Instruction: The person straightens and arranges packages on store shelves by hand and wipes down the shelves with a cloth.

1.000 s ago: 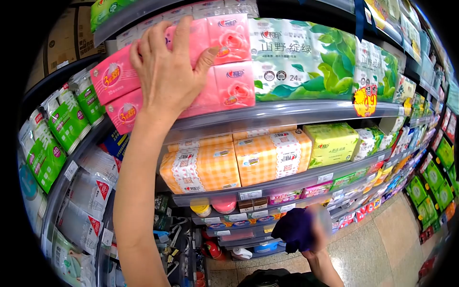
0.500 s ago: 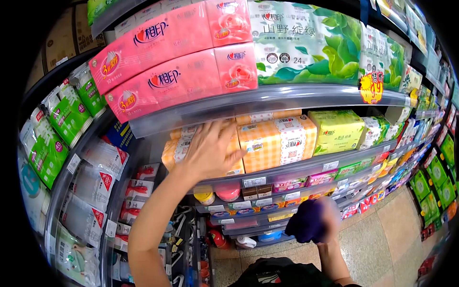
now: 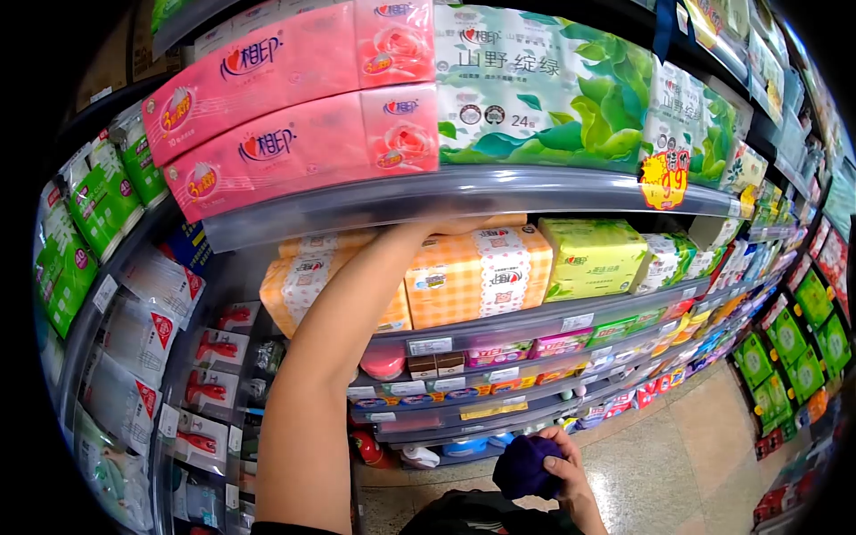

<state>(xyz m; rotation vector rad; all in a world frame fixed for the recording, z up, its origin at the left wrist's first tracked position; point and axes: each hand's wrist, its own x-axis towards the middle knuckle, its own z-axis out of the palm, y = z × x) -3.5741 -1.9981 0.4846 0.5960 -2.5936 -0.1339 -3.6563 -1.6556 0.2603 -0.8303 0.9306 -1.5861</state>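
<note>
My left hand [image 3: 423, 230] reaches over the orange checked tissue packs [image 3: 478, 273], into the gap under the upper shelf's edge, and its fingers are hidden there. Below the left forearm, another orange pack [image 3: 301, 283] is partly covered. Low in the view, my right hand [image 3: 568, 470] is closed on a bunched dark purple cloth [image 3: 526, 467], with the thumb over its right side. Pink tissue packs [image 3: 267, 143] are stacked on the upper shelf, above my left arm.
Beside the pink packs stand large green-and-white packs [image 3: 544, 89] with a yellow price tag [image 3: 664, 180]. A light green pack [image 3: 593, 259] sits right of the orange ones. Lower shelves hold many small goods. Side racks stand left [image 3: 147, 366] and right [image 3: 785, 357]; tiled floor [image 3: 660, 446] shows between.
My left hand has gone from the pink packs, down to the front of the left orange pack, then rightward and back into the gap. My right hand with the purple cloth has moved lower.
</note>
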